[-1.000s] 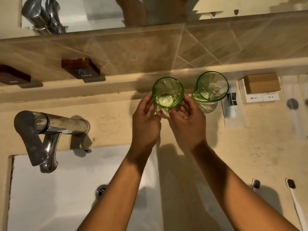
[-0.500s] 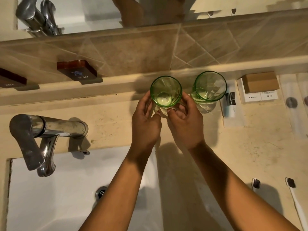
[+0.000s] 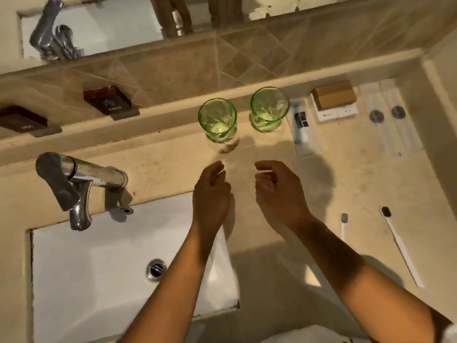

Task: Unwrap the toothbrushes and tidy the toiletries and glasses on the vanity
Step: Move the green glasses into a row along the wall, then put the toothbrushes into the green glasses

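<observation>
Two green glasses stand upright side by side at the back of the vanity, the left glass [image 3: 217, 120] and the right glass [image 3: 269, 108]. My left hand [image 3: 211, 194] and my right hand [image 3: 277, 191] hover a little in front of them, fingers loosely curled and apart, holding nothing. Two unwrapped white toothbrushes lie on the counter at the right, a short-looking toothbrush [image 3: 343, 225] and a long toothbrush [image 3: 400, 246]. A small white tube [image 3: 301, 125] and a cardboard box [image 3: 333, 95] on white packets lie to the right of the glasses.
A chrome tap [image 3: 74, 184] overhangs the white basin [image 3: 99, 268] at the left. HOT and COLD plaques [image 3: 108, 101] sit on the tiled ledge. Two clear empty-looking wrappers [image 3: 390, 117] lie at the far right by the wall corner. A mirror runs along the back.
Both hands have let go of the left glass and pulled back toward me. The glass now stands by itself on the counter.
</observation>
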Demonstrator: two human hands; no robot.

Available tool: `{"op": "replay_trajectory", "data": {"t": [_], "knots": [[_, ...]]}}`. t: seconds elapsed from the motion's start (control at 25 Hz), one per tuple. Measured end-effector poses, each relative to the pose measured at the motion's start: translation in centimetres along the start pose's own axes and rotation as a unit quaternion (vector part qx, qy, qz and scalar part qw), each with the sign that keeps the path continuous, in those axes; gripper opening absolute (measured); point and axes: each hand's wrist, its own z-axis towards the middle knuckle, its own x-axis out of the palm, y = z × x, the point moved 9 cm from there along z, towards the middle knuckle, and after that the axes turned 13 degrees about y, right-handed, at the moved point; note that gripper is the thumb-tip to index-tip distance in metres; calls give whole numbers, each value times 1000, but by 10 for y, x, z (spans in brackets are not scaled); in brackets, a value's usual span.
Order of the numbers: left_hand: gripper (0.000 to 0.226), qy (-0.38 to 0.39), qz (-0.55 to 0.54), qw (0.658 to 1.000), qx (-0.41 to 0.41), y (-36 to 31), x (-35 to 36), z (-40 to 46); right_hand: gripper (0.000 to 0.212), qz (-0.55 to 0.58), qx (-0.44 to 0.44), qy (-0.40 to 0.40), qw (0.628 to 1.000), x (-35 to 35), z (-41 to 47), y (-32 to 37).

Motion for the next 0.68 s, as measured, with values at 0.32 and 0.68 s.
{"op": "replay_trajectory", "data": {"t": [0.32, 0.68], "knots": [[49, 90, 361, 921, 113, 23, 86, -67, 26, -73, 65, -88, 991, -84, -132, -76], [58, -8, 561, 822, 96, 52, 109, -31, 30, -273, 185, -212, 920, -212, -175, -155]]}}
